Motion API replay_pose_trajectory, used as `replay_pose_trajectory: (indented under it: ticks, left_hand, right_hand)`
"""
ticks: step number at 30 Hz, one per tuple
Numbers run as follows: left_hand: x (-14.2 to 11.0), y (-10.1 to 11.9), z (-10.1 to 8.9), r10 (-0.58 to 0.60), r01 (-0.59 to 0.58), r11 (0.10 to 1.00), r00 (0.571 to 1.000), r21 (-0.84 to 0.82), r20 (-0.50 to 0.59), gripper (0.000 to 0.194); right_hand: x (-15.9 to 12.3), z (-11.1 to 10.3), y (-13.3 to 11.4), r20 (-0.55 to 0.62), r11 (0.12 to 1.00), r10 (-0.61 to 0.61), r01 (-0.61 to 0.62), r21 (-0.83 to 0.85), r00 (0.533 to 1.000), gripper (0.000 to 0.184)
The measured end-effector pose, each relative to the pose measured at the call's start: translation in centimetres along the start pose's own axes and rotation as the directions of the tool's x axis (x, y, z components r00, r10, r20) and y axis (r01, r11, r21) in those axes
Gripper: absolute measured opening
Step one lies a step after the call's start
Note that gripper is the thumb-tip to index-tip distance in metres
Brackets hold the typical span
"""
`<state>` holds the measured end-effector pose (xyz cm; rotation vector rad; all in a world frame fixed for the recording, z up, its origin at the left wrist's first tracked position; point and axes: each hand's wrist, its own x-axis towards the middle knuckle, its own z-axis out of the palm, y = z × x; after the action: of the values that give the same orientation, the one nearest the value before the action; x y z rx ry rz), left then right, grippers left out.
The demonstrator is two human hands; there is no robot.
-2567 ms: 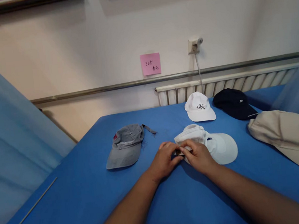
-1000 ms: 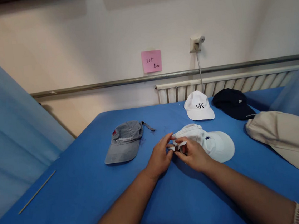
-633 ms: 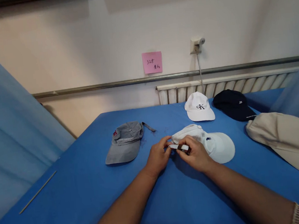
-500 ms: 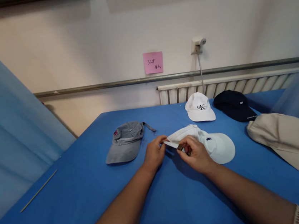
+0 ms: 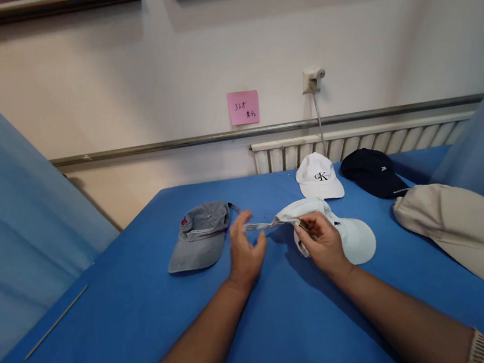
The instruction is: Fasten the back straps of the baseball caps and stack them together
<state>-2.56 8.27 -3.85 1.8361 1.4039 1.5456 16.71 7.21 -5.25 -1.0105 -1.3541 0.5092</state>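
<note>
We have strap [image 5: 259,226] of white cap [image 5: 356,239], ctr frame, out of buckle [image 5: 303,226]; L hand [image 5: 244,258] open, R hand [image 5: 328,244] pinching buckle.

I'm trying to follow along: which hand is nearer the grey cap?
Left. The left hand is beside the grey cap; the right hand is farther off, holding the pale cap.

The left hand [image 5: 245,254] has released its pinch grip on the strap [image 5: 258,226] of the pale cap [image 5: 357,239]. Its thumb and fingers are now spread, and it is farther from the right hand [image 5: 327,244]. The strap, previously short and bridging both hands, now extends from the cap toward the left hand's fingers; contact there cannot be confirmed. The clasp [image 5: 303,226] now sits closer against the right hand's fingertips.
</note>
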Motion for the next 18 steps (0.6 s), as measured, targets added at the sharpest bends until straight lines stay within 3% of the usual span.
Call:
replay_pose_trajectory:
  ticks: [1, 3, 5, 8, 11, 13, 15, 18]
  left_hand:
    - [-0.7, 0.9, 0.3, 0.049, -0.053, 0.998, 0.986, 0.019, 0.161, 0.041]
    - [-2.0, 2.1, 1.2, 0.056, -0.051, 0.998, 0.885, -0.022, 0.462, 0.039]
    - [-3.0, 2.5, 2.3, 0.019, 0.046, 0.995, 0.808, -0.094, 0.588, 0.049]
    - [-3.3, 1.8, 3.5, -0.079, 0.248, 0.942, 0.820, -0.227, 0.566, 0.041]
    - [-2.4, 0.8, 3.6, -0.251, 0.507, 0.747, 0.814, -0.429, 0.524, 0.036]
    - [-1.4, 0.4, 3.1, -0.369, 0.636, 0.530, 0.769, -0.561, 0.522, 0.037]
    - [-0.2, 0.2, 2.1, -0.428, 0.674, 0.331, 0.731, -0.661, 0.531, 0.035]
    - [1.3, 0.2, 0.2, -0.393, 0.668, 0.164, 0.720, -0.726, 0.573, 0.032]
  right_hand:
    - [0.0, 0.0, -0.1, -0.004, 1.000, -0.011, 0.011, -0.003, 1.000, 0.018]
    - [-0.1, -0.1, -0.5, 0.016, 0.998, -0.053, 0.054, -0.024, 0.998, 0.017]
    - [-0.4, 0.0, -1.1, 0.070, 0.992, -0.111, 0.115, -0.050, 0.991, 0.016]
    - [-1.1, 0.0, -2.1, 0.227, 0.974, -0.202, 0.219, -0.053, 0.953, 0.018]
    - [-1.1, -0.4, -2.6, 0.291, 0.960, -0.256, 0.278, -0.039, 0.922, 0.024]
    - [-0.5, -0.9, -2.2, 0.203, 0.954, -0.273, 0.293, -0.071, 0.940, 0.024]
    - [0.5, -1.5, -0.9, 0.067, 0.956, -0.247, 0.255, -0.143, 0.967, 0.020]
    - [1.8, -2.1, 2.0, -0.093, 0.976, -0.050, 0.029, -0.216, 0.994, 0.023]
